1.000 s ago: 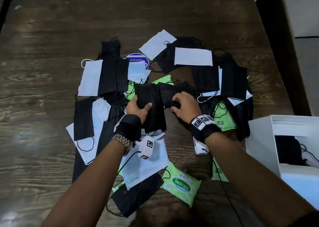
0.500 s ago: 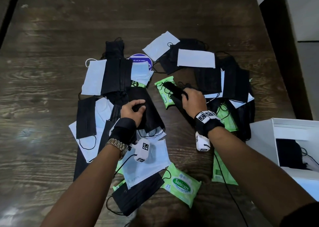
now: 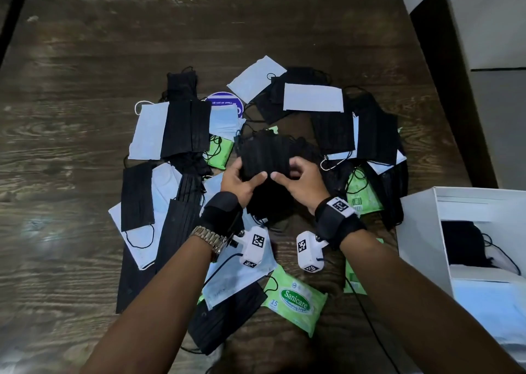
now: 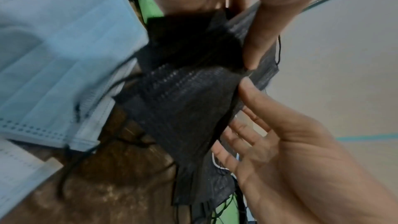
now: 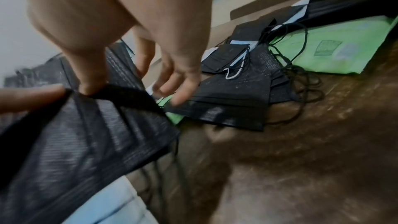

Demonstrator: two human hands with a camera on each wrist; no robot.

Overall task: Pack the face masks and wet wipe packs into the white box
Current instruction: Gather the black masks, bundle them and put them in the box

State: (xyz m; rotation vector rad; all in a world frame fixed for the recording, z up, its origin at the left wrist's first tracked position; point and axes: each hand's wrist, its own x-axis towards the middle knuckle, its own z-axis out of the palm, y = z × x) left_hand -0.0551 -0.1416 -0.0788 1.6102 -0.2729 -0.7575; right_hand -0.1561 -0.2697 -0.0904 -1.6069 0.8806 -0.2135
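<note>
A stack of black face masks (image 3: 264, 154) is held just above the pile in the middle of the table. My left hand (image 3: 247, 178) grips its near left edge, thumb on top, and my right hand (image 3: 287, 174) pinches the near right edge. In the left wrist view the stack (image 4: 183, 100) hangs between my left thumb (image 4: 252, 54) and the right hand's spread fingers (image 4: 254, 125). In the right wrist view my thumb (image 5: 92, 81) presses on the masks (image 5: 86, 134). The white box (image 3: 421, 225) stands open at the right, with a black mask (image 3: 464, 245) inside.
Black and pale blue masks lie scattered in a ring on the dark wooden table (image 3: 85, 46). Green wet wipe packs lie near me (image 3: 296, 302), right of my hands (image 3: 361, 194) and left of the stack (image 3: 219, 151). A blue round sticker (image 3: 225, 101) lies further back.
Half a second ago my hands were apart, each holding black masks. They have come together, and the masks now form one stack held between both hands.
</note>
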